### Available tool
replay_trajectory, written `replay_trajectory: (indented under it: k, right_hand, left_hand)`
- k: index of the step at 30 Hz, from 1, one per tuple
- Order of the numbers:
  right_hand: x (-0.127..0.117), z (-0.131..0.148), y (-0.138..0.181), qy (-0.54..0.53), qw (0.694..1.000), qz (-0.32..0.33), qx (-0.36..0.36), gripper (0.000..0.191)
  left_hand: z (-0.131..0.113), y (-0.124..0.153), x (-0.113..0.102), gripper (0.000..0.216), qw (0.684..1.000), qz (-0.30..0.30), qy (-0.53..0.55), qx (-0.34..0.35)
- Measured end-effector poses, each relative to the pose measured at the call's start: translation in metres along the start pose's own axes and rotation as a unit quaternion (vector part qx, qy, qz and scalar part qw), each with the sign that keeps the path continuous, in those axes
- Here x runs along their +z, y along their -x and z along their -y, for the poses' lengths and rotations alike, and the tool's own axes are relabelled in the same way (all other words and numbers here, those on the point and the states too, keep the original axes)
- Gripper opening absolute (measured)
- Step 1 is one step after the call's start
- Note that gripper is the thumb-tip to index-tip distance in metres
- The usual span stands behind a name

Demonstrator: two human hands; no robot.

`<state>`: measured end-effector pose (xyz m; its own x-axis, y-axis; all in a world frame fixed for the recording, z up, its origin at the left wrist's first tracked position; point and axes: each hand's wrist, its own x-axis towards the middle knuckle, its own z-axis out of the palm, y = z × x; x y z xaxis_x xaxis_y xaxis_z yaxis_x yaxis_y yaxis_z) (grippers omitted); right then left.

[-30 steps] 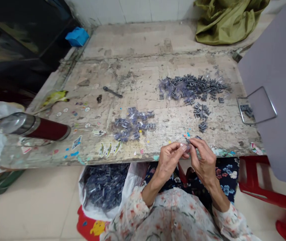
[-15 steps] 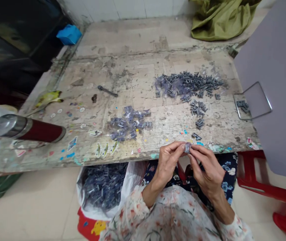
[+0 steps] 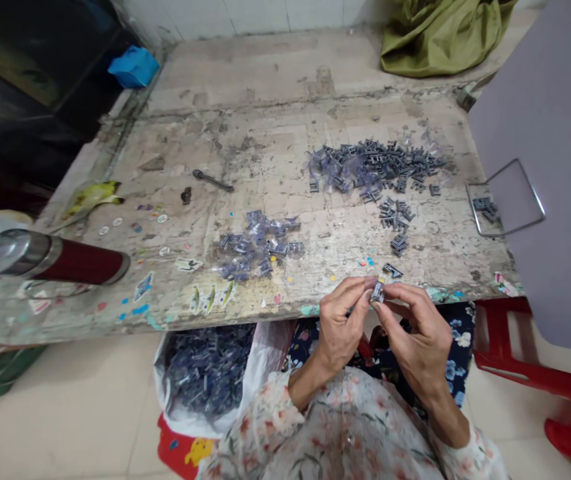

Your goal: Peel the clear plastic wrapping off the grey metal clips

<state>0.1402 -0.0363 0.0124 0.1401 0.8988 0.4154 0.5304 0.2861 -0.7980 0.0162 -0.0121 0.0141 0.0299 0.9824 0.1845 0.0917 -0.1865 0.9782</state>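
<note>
My left hand (image 3: 340, 323) and my right hand (image 3: 418, 330) meet at the near edge of the worn table (image 3: 275, 153). Both pinch one small grey clip in a clear sleeve (image 3: 378, 291) between thumb and fingertips. A single loose clip (image 3: 393, 270) lies on the table just beyond my hands. Farther out sits a big heap of grey clips and clear sleeves (image 3: 375, 170), with a smaller trail of clips (image 3: 396, 223) leading toward me. A pile of sleeved clips (image 3: 260, 243) rests left of centre.
A white bag full of grey clips (image 3: 205, 377) stands under the table edge by my left arm. A dark red flask (image 3: 50, 260) lies at the left. A grey board with a wire handle (image 3: 508, 200) is at right, above a red stool (image 3: 530, 373). A small wrench (image 3: 212, 180) lies mid-table.
My hands stayed at the table edge, turning the small clip between the fingertips; the left fingers shifted their pinch. The view drifted slightly.
</note>
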Motion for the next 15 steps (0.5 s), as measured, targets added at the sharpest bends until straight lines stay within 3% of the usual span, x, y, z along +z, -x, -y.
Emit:
replay_trajectory:
  k: [3,6,15]
  right_hand:
    - [-0.004,-0.001,-0.004,-0.038,0.997,0.043,0.042,0.038]
    - [-0.007,-0.001,-0.007,-0.034,0.997,0.075,0.002,0.038]
    - [-0.006,0.004,-0.008,0.027,0.997,0.037,-0.060,0.035]
  left_hand:
    - [0.003,-0.001,-0.004,0.024,0.999,0.027,-0.004,0.020]
    - [0.004,-0.001,-0.008,0.024,0.999,0.039,-0.002,0.028]
    - [0.002,0.000,-0.015,0.023,0.998,0.061,-0.008,0.025]
